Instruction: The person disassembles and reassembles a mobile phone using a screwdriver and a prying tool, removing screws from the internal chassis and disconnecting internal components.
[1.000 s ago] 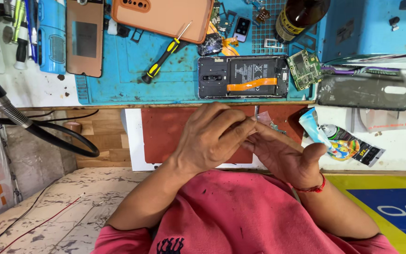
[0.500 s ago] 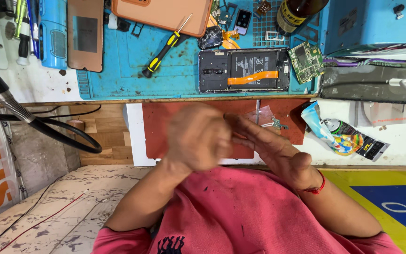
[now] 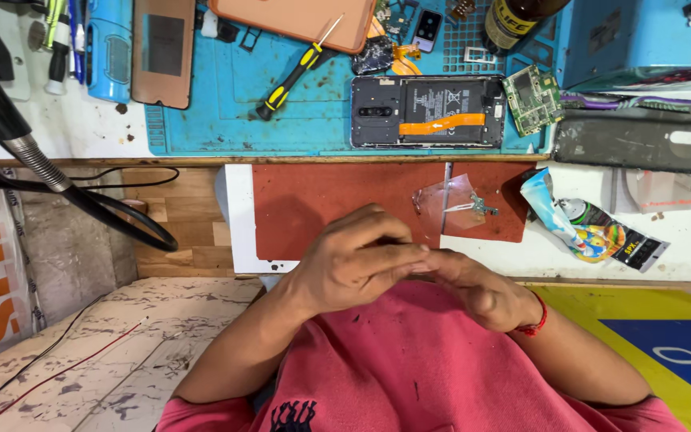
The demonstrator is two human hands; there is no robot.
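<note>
Cluttered repair surface (image 3: 81, 136) is sitting up top, opened phone (image 3: 428, 112) lying on the blue mat (image 3: 225, 96). Left hand (image 3: 357, 268) and right hand (image 3: 481, 292) are pressing together near the chest, seemingly pinching something tiny; can't tell what. Looks like fiddly part-handling, needing steady fingertips.

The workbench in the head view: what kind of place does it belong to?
Probably a phone repair bench. An opened phone with its back removed lies on a blue work mat, beside a loose green circuit board and a yellow-handled screwdriver.
</note>
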